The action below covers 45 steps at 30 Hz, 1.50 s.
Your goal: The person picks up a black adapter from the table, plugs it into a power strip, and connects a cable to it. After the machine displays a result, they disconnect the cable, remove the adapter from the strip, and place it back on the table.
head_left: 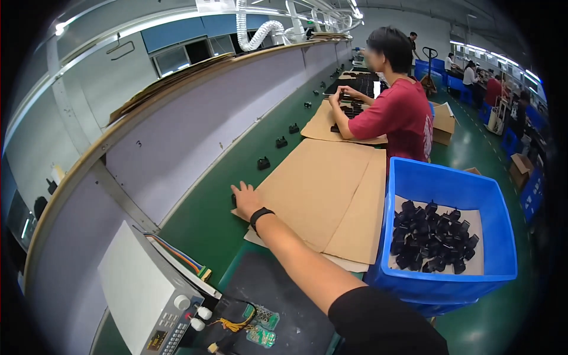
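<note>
Fingers spread, the right hand (245, 198) lies over a small black plastic part (234, 200) at the brown cardboard sheet's (313, 189) left edge; whether it is grasped cannot be told. No left hand shows.

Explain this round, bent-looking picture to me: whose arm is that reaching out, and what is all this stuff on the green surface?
The picture comes from a wide fisheye camera worn on a person's head, looking down, so straight edges curve. There is no machine arm here. The arm coming up from the bottom edge looks like the wearer's own; I take it for the right hand. It reaches to the green conveyor belt and touches a small black part at the edge of a cardboard sheet. I cannot tell whether it grips the part. The other hand is out of view. More black parts sit spaced along the belt. A blue bin beside the cardboard holds a heap of them. At lower left stands a grey bench instrument with knobs. Further along, a co-worker in a red shirt works at the same belt.
</note>
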Available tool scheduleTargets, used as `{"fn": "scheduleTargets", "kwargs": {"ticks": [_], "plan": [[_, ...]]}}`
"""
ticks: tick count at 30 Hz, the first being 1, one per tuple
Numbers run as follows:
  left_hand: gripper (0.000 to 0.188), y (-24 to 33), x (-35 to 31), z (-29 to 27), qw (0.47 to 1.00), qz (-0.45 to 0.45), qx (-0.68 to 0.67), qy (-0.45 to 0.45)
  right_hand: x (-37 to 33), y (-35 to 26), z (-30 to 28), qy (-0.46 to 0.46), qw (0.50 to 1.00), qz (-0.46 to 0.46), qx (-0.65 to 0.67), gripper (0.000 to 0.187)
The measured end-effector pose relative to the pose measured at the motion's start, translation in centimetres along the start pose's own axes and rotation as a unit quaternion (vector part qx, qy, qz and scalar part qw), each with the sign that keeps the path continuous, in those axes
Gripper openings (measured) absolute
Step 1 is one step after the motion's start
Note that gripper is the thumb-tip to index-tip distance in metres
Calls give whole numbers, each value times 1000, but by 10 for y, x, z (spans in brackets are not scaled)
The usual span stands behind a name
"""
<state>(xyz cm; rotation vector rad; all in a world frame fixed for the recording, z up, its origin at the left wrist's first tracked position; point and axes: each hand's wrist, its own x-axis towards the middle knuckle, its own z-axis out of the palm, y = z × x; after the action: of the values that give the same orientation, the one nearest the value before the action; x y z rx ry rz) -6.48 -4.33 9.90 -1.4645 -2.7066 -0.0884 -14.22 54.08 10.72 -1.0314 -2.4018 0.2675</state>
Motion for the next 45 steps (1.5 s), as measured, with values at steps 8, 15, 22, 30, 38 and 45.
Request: {"fn": "scheduleTargets", "kwargs": {"ticks": [8, 15, 22, 30, 38, 45], "plan": [[51, 16, 19, -19, 999, -14, 17, -48, 21, 3, 23, -70, 997, -12, 3, 57], [51, 24, 19, -22, 999, -9, -3, -37, 16, -1, 34, 89, 958, 19, 271, 47], [52, 17, 15, -11, 999, -19, 14, -45, -44, -64, -58, 128, 797, 41, 589, 34], [48, 81, 21, -91, 969, 47, -4, 244, -250, -76, -155, -370, 613, -21, 698, 40], [54, 124, 12, -83, 962, 157, -72, 209, -359, -94, -152, -605, 484, -35, 631, 41], [45, 94, 18, -82, 966, -16, -192, 174, -310, -104, -138, -152, 824, -368, 404, 27]]}}
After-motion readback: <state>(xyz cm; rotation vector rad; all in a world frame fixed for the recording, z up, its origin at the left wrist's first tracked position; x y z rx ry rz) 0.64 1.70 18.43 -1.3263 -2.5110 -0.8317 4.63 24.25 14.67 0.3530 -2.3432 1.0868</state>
